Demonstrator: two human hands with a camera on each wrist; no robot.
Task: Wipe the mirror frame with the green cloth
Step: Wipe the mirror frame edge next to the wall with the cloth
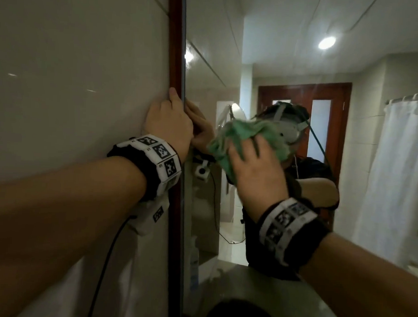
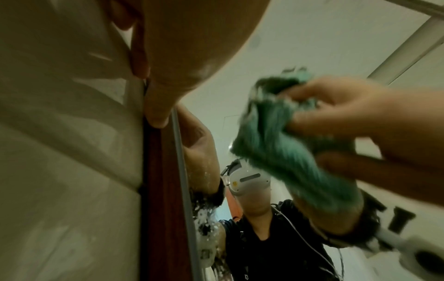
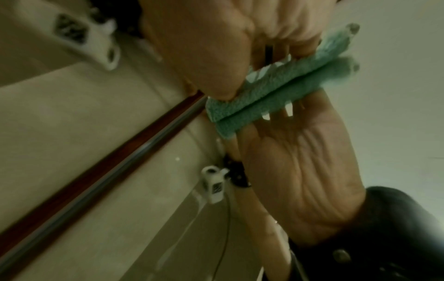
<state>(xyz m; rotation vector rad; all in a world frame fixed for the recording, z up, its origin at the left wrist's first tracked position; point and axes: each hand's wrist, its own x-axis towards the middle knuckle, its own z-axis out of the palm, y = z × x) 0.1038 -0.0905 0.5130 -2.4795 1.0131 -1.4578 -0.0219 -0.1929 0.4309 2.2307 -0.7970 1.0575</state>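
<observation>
Cloth needs bringing onto the wooden edge

Right hand (image 1: 255, 170) is pressing the green cloth (image 1: 240, 135) flat against the mirror glass (image 1: 231, 63), fingers spread over the bunched fabric and thumb tucked under it, so the cloth is sitting on the glass just beside the frame rather than on it. Left hand (image 1: 168, 125) is resting against the dark red mirror frame (image 1: 175, 49) with relaxed fingers, its fingertips lying on the wood and holding nothing. To wipe well, I judge the cloth should be sliding left until a fold is wrapping the narrow strip, then running along its length with steady pressure. The left hand is covering part of the strip and will probably need shifting, so that no stretch is being skipped
</observation>
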